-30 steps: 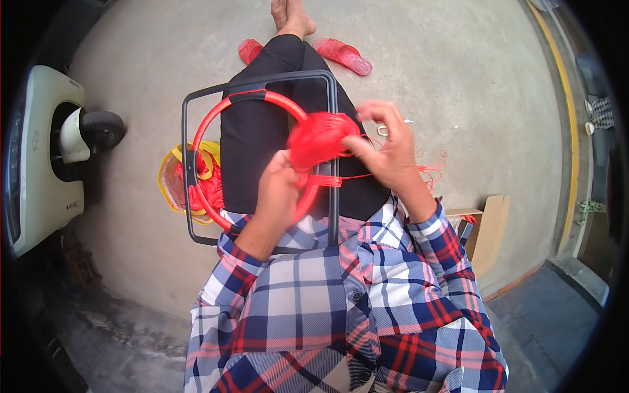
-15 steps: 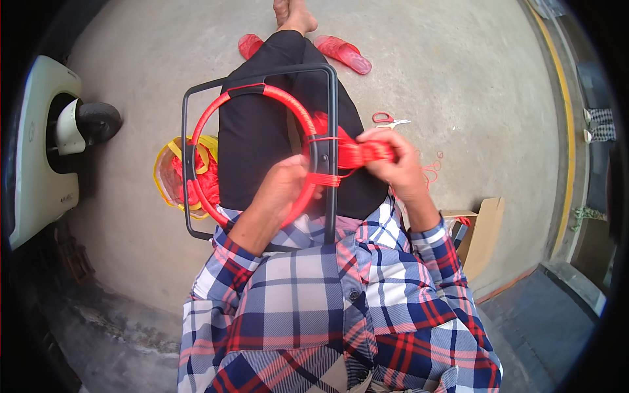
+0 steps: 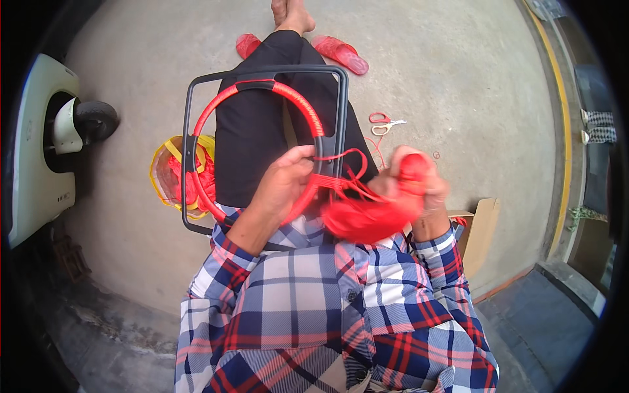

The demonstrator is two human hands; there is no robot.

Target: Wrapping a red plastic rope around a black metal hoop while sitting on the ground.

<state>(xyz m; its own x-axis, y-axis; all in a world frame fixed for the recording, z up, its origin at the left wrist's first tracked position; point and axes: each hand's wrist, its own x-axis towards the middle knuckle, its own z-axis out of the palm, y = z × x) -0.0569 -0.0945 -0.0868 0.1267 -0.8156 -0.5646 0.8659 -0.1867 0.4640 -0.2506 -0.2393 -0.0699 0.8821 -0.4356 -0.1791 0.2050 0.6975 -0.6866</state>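
Across my lap lies a dark rectangular frame (image 3: 344,108) with a ring (image 3: 300,103) fixed inside it. Red cord is wound round much of the ring, with bare dark stretches at the top and sides. My left hand (image 3: 283,187) grips the ring's lower right part, thumb and fingers closed about it. To the right, my right hand (image 3: 434,191) is closed on a bundle of red cord (image 3: 370,221), both partly blurred. Loose strands run from the bundle to the ring beside my left fingers, and one loops up over the frame's right bar.
A yellow-edged bag (image 3: 157,173) with red material stands left of my legs. Red-handled scissors (image 3: 386,124) and cord scraps lie on the floor at right, near an open cardboard box (image 3: 481,232). Red slippers (image 3: 341,54) lie ahead; a wheeled vehicle (image 3: 42,150) stands left.
My right hand has drawn the cord bundle down and to the right, out from the frame's right bar. The strands now hang slack in a loop. My left hand stays on the ring.
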